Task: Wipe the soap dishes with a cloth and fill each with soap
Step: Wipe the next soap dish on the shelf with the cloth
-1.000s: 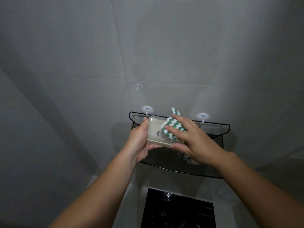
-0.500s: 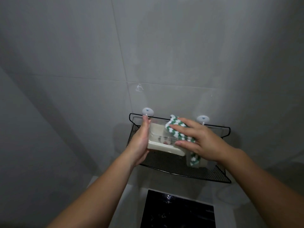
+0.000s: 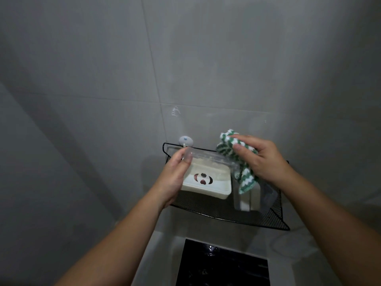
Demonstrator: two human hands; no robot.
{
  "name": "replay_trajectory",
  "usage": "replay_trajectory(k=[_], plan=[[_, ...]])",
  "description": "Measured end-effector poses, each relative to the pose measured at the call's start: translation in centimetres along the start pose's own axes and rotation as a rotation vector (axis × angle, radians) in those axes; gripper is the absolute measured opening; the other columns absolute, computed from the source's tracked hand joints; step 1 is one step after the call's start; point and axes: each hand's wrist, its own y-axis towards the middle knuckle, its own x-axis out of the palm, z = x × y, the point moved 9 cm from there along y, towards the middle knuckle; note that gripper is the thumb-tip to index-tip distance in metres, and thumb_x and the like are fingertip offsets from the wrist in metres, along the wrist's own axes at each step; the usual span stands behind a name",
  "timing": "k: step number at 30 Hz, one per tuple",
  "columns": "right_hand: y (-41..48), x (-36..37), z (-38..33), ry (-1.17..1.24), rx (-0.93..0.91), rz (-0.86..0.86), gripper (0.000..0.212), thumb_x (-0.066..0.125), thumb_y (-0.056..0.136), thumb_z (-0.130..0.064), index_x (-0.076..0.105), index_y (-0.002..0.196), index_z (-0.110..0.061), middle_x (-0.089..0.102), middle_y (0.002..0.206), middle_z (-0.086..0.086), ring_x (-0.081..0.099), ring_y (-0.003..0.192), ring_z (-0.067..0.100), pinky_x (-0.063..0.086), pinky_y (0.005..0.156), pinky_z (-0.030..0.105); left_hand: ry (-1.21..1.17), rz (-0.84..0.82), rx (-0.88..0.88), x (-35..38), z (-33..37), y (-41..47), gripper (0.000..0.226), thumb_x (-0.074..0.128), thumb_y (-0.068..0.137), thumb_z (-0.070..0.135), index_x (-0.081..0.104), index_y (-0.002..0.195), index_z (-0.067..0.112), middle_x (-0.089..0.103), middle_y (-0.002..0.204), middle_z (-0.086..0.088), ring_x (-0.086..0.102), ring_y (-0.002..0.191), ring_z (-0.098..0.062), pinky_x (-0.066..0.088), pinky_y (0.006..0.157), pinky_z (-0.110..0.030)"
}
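With your left hand curled round the cream rectangular plastic soap dish above the black wire-mesh wall shelf and your right hand gripping the green-and-white striped knitted cloth at its right edge, steady the dish and press cloth into its corners.

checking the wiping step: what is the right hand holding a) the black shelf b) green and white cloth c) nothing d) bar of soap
b: the right hand grips the green and white cloth at the right end of the soap dish, which the left hand holds.
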Motion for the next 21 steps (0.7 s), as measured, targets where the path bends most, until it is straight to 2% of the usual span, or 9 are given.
replay_trajectory(k=[2, 4, 7, 10, 12, 14, 17, 19, 21], plan=[[-0.4, -1.0, 0.7, 0.097, 0.058, 0.102, 0.027, 0.061, 0.088, -0.02, 0.063, 0.114, -0.03, 0.068, 0.102, -0.007, 0.066, 0.079, -0.004, 0.052, 0.069, 0.013, -0.054, 0.037, -0.026, -0.3, 0.1, 0.1, 0.049, 0.057, 0.084, 0.058, 0.059, 0.118, 0.023, 0.066, 0.12, -0.005, 0.059, 0.117, -0.026, 0.042, 0.105, -0.046], [-1.2, -1.7, 1.6, 0.139, 0.108, 0.122, 0.03, 0.064, 0.086, -0.018, 0.063, 0.112, -0.033, 0.068, 0.098, -0.007, 0.067, 0.072, -0.001, 0.052, 0.061, 0.013, -0.124, 0.049, -0.05, -0.5, 0.2, 0.2, 0.044, 0.053, 0.087, 0.05, 0.058, 0.116, 0.017, 0.069, 0.11, -0.008, 0.065, 0.105, -0.028, 0.053, 0.089, -0.038], [-2.4, -1.0, 2.4, 0.053, 0.127, 0.036, 0.045, 0.073, 0.075, -0.02, 0.059, 0.112, -0.042, 0.061, 0.109, -0.006, 0.063, 0.085, 0.0, 0.047, 0.066, 0.005, -0.201, 0.016, -0.069, -0.3, 0.4, 0.4, 0.041, 0.045, 0.095, 0.041, 0.055, 0.121, 0.011, 0.069, 0.103, -0.011, 0.067, 0.089, -0.023, 0.056, 0.069, -0.03], [-2.6, 0.2, 1.6, 0.003, 0.041, 0.005, 0.055, 0.073, 0.069, -0.026, 0.056, 0.12, -0.038, 0.057, 0.118, -0.012, 0.055, 0.1, -0.012, 0.039, 0.08, -0.001, -0.205, -0.017, -0.091, 0.5, 0.4, 0.3, 0.037, 0.042, 0.097, 0.042, 0.056, 0.117, 0.014, 0.07, 0.102, -0.013, 0.068, 0.088, -0.023, 0.057, 0.069, -0.032], [-2.3, 0.3, 1.1, 0.025, 0.01, 0.029, 0.051, 0.071, 0.077, -0.014, 0.054, 0.122, -0.03, 0.057, 0.114, -0.012, 0.054, 0.093, -0.019, 0.038, 0.077, -0.003, -0.193, -0.054, -0.103, 1.0, 0.0, 0.1, 0.031, 0.042, 0.1, 0.037, 0.055, 0.117, 0.015, 0.071, 0.101, -0.011, 0.069, 0.087, -0.022, 0.057, 0.07, -0.032], [-1.8, -0.4, 1.2, 0.077, 0.034, 0.077, 0.042, 0.064, 0.085, -0.007, 0.056, 0.119, -0.029, 0.059, 0.111, -0.01, 0.057, 0.088, -0.016, 0.042, 0.072, 0.0, -0.16, -0.094, -0.099, 1.3, 0.0, -0.1, 0.028, 0.046, 0.099, 0.023, 0.053, 0.125, 0.019, 0.071, 0.103, -0.006, 0.069, 0.09, -0.019, 0.055, 0.074, -0.028], [-1.2, -1.8, 1.7, 0.084, 0.042, 0.176, 0.031, 0.061, 0.088, -0.009, 0.06, 0.114, -0.025, 0.063, 0.103, -0.007, 0.06, 0.084, -0.015, 0.042, 0.072, 0.001, -0.143, -0.2, -0.085, 1.7, -0.3, -0.3, 0.053, 0.057, 0.091, 0.004, 0.043, 0.138, 0.024, 0.065, 0.121, -0.01, 0.064, 0.107, -0.026, 0.054, 0.085, -0.032], [-0.9, -2.2, 2.2, 0.111, 0.078, 0.217, 0.025, 0.062, 0.088, -0.013, 0.063, 0.109, -0.027, 0.066, 0.095, -0.005, 0.061, 0.075, -0.013, 0.045, 0.07, 0.005, -0.174, -0.23, -0.091, 2.1, -0.1, -0.5, 0.057, 0.056, 0.089, -0.003, 0.044, 0.136, 0.025, 0.065, 0.118, -0.011, 0.064, 0.103, -0.028, 0.055, 0.084, -0.033], [-0.6, -2.3, 2.5, 0.133, 0.104, 0.245, 0.023, 0.062, 0.088, -0.016, 0.063, 0.107, -0.028, 0.066, 0.09, -0.008, 0.06, 0.07, -0.013, 0.046, 0.066, 0.005, -0.239, -0.212, -0.125, 2.2, -0.3, -0.5, 0.049, 0.052, 0.088, -0.004, 0.049, 0.129, 0.023, 0.068, 0.107, -0.009, 0.065, 0.094, -0.026, 0.055, 0.08, -0.032]])
